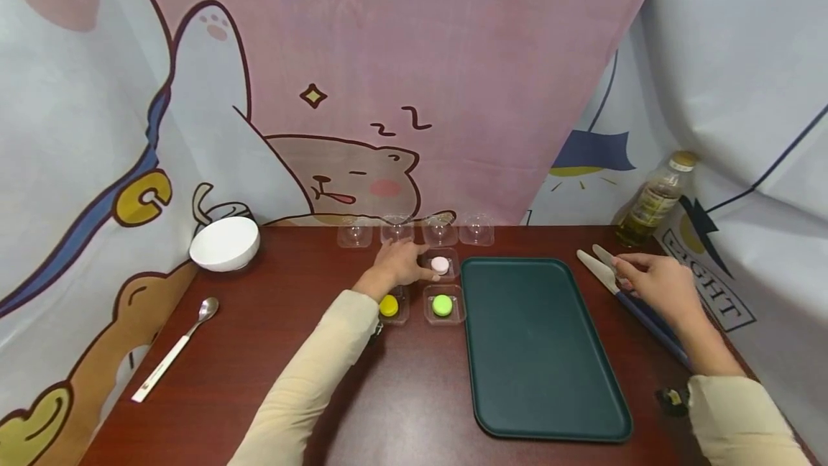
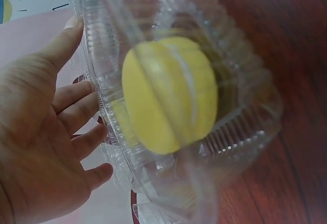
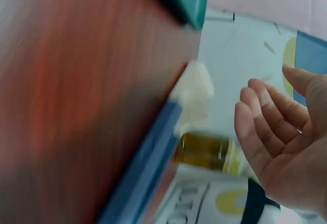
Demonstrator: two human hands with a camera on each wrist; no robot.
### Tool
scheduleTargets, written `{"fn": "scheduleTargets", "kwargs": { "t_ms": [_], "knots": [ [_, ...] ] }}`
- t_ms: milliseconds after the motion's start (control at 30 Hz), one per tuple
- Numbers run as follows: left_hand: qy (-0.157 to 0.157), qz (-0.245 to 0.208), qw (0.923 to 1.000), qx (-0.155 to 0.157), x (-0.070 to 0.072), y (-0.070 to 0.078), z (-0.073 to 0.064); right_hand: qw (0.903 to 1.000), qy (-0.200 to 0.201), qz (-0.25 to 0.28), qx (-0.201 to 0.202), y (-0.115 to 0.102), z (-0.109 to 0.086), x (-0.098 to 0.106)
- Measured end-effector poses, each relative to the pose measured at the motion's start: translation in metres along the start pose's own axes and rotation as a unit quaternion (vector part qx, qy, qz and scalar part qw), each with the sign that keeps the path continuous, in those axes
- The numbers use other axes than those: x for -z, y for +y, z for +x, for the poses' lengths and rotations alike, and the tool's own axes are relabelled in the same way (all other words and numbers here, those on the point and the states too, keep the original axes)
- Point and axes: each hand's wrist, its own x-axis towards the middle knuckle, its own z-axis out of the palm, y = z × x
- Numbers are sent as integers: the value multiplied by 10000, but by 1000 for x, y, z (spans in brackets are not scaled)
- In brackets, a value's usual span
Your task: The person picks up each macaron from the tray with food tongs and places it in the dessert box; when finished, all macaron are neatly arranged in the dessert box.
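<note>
My left hand (image 1: 402, 262) reaches across a group of clear plastic boxes. Its thumb is close to the box with a pale pink macaron (image 1: 440, 265); contact is unclear. A yellow macaron (image 2: 171, 93) sits in a clear box (image 2: 245, 132) beside the hand, its fingers loosely bent. A green macaron (image 1: 443, 305) lies in another box in front. My right hand (image 1: 663, 290) hovers over what look like blue tongs (image 1: 647, 318) with pale flat tips. In the right wrist view its loosely curved fingers (image 3: 263, 114) hold nothing and stand apart from the tongs.
A dark green tray (image 1: 543, 351) lies between the boxes and the right hand. Several clear lids (image 1: 476, 230) line the back edge. An oil bottle (image 1: 655, 200) stands back right. A white bowl (image 1: 225, 244) and a spoon (image 1: 175, 351) are at left.
</note>
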Motion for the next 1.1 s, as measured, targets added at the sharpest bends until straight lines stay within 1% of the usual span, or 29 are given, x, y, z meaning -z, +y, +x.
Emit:
{"fn": "scheduleTargets", "kwargs": {
  "t_ms": [67,133,200,300,467,600,667,800,900,1033,1100],
  "knots": [
    [5,9,10000,12,0,-1,0,9992,-168,351,-109,-13,10,-8],
    [9,3,10000,47,0,-4,0,9956,-409,803,-260,-28,22,-19],
    [3,-23,10000,80,0,-6,-2,9896,-641,1229,-385,-42,34,-30],
    [-19,-70,9999,123,0,-8,-4,9773,-916,1839,-521,-60,51,-45],
    [-13,-133,9999,97,4,-5,-4,9619,-1086,2429,-632,-75,70,-62],
    [-41,-80,9999,92,5,-4,-3,9531,-1191,2649,-856,-83,80,-77],
    [-56,-47,9999,103,4,-4,-3,9522,-1229,2621,-973,-88,85,-85],
    [-25,-14,9999,116,3,-5,-2,9531,-1243,2565,-1021,-98,96,-99],
    [-7,-16,9999,120,2,-5,-2,9561,-1158,2503,-995,-104,105,-107],
    [-19,-45,10000,49,0,-3,0,9617,-988,2355,-1001,-106,115,-116],
    [-20,-53,10000,29,-1,-2,1,9636,-1027,2249,-1020,-107,120,-119]
  ]
}}
